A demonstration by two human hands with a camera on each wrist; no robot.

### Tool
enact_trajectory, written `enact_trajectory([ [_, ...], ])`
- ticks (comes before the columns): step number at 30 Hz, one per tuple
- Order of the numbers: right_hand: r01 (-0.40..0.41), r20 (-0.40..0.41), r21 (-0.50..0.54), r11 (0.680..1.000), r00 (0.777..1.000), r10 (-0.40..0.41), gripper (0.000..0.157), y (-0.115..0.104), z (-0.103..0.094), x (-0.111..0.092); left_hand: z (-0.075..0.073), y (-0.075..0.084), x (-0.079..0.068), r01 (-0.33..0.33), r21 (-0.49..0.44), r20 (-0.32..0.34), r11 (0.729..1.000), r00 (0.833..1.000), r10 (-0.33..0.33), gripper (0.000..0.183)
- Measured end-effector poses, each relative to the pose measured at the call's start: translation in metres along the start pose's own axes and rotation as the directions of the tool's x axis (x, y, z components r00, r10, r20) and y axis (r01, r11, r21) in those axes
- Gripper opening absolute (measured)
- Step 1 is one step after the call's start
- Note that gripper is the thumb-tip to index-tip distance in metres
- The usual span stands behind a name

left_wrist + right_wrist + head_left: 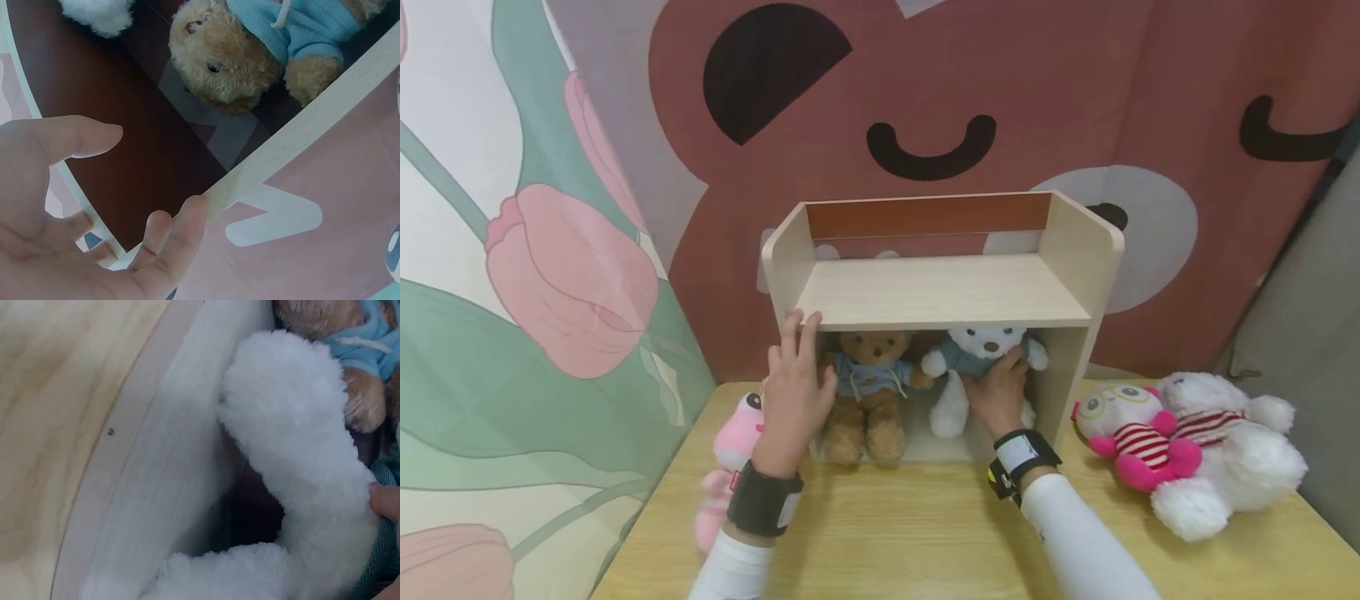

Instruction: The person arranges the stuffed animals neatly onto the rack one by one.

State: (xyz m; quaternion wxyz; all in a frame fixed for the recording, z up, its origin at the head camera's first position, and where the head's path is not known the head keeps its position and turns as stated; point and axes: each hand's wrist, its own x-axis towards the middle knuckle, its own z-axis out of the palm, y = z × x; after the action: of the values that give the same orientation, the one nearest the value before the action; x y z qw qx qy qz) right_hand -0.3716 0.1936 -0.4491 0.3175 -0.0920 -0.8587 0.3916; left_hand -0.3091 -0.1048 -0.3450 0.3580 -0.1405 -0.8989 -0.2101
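A small pale wooden shelf [940,293] stands on the table, with two plush toys in its lower compartment. On the left sits a brown teddy bear [871,410] in a blue hoodie. Beside it, at the right, is a white plush toy [951,407] in a blue-green knitted sweater. My right hand [998,398] holds this toy at its body; in the right wrist view its white fluffy legs [287,394] fill the middle. With fingers extended, my left hand [793,387] touches the shelf's front left edge, just left of the teddy bear.
Left of the shelf lies a pink plush toy [730,454], partly behind my left arm. To the right, a pink plush toy with yellow glasses [1138,437] leans on a white fluffy one [1232,467]. A patterned cloth backdrop [925,75] hangs behind the table [910,533].
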Motion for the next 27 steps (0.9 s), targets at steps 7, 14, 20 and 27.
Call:
enact_trajectory([
  [7, -0.077, 0.028, 0.028, 0.997, 0.997, 0.076, 0.093, 0.003, 0.012, 0.008, 0.001, 0.000, -0.004, -0.007, 0.015, 0.009, 1.000, 1.000, 0.006, 0.088],
  [14, -0.086, 0.034, 0.034, 0.996, 0.996, 0.085, 0.093, 0.004, 0.018, 0.006, -0.001, 0.009, -0.021, -0.001, -0.096, -0.002, 0.995, 1.000, 0.001, 0.084],
  [20, -0.076, 0.028, 0.051, 0.996, 0.997, 0.075, 0.098, 0.000, 0.023, 0.006, 0.003, 0.021, -0.040, 0.004, -0.137, 0.091, 0.990, 0.996, 0.008, 0.023],
  [27, -0.039, 0.006, 0.082, 0.996, 0.999, 0.039, 0.098, -0.002, 0.036, 0.005, 0.044, 0.021, -0.073, 0.124, -0.099, 0.648, 0.987, 0.761, -0.031, 0.061],
])
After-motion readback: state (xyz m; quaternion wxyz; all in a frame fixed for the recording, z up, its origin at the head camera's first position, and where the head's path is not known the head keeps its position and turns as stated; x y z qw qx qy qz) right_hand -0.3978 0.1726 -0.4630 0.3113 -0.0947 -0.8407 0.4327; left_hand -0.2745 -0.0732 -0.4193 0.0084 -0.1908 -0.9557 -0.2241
